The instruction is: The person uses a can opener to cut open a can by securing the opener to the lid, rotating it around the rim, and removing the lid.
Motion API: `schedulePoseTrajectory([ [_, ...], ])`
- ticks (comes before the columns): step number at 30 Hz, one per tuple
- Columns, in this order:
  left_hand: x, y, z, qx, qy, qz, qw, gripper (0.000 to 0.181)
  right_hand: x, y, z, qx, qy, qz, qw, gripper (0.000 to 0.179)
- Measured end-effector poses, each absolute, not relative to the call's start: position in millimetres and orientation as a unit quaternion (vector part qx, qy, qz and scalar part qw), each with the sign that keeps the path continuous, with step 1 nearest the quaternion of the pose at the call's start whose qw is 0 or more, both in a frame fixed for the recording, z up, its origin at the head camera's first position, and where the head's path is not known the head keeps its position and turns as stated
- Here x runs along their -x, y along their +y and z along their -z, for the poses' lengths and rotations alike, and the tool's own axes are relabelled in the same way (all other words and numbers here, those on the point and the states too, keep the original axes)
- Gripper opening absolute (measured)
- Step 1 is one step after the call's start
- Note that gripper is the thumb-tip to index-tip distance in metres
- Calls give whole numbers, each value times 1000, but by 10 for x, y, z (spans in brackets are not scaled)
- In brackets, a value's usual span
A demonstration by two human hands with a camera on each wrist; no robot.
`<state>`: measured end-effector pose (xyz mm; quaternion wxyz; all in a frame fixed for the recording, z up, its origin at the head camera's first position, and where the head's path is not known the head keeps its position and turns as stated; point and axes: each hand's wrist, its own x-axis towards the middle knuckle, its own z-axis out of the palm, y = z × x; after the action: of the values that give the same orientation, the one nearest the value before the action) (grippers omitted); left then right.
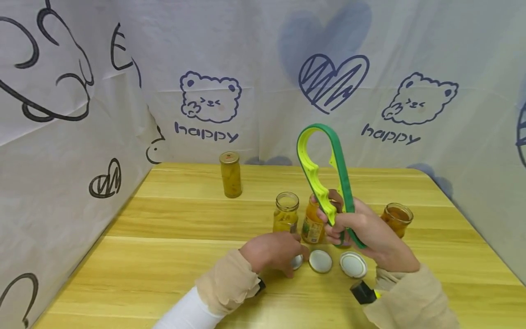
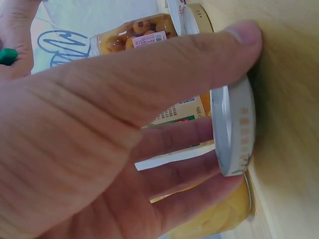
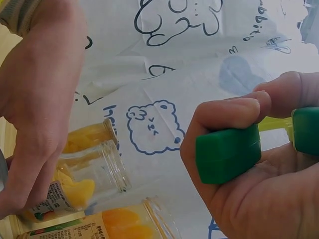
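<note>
My left hand (image 1: 275, 251) reaches down to the table. Its thumb and fingers pinch the rim of a white jar lid (image 2: 233, 129), which lies with its hollow side up. My right hand (image 1: 370, 233) holds a green and yellow jar opener (image 1: 344, 178) by its handles, loop upward, above the table. Just beyond the left hand stands a lidless glass jar (image 1: 286, 217) of yellow fruit. Beside it is a jar of orange fruit (image 1: 312, 228), partly hidden by the right hand and opener. The right wrist view shows the opener's green handle ends (image 3: 228, 155).
Two more lids, a middle one (image 1: 320, 261) and a right one (image 1: 353, 265), lie in front of the jars. An open jar with brown contents (image 1: 396, 219) stands at the right. A tall jar with its gold lid on (image 1: 231, 176) stands farther back. Drawn-on white sheets (image 1: 259, 105) hang behind the table.
</note>
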<state>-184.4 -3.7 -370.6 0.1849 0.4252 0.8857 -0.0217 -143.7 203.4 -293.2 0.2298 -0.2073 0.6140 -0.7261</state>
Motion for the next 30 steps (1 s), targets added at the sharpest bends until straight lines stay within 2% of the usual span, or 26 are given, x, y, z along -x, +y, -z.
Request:
schedulePoseTrajectory([
  [15,1821,-56,3677,-426,887,0,180,50,1435,1998,2919,186,640,710,228,48],
  [22,1859,-174,3484,-451,869,-53,196,51,1435,1996,2921,184,641,709,228,47],
  [25,1906,-307,3339,-470,861,-88,173,47,1440,2002,2921,193,635,712,229,46],
  [30,2014,-563,3128,-489,852,-160,98,39,1449,2007,2929,203,624,718,233,43],
])
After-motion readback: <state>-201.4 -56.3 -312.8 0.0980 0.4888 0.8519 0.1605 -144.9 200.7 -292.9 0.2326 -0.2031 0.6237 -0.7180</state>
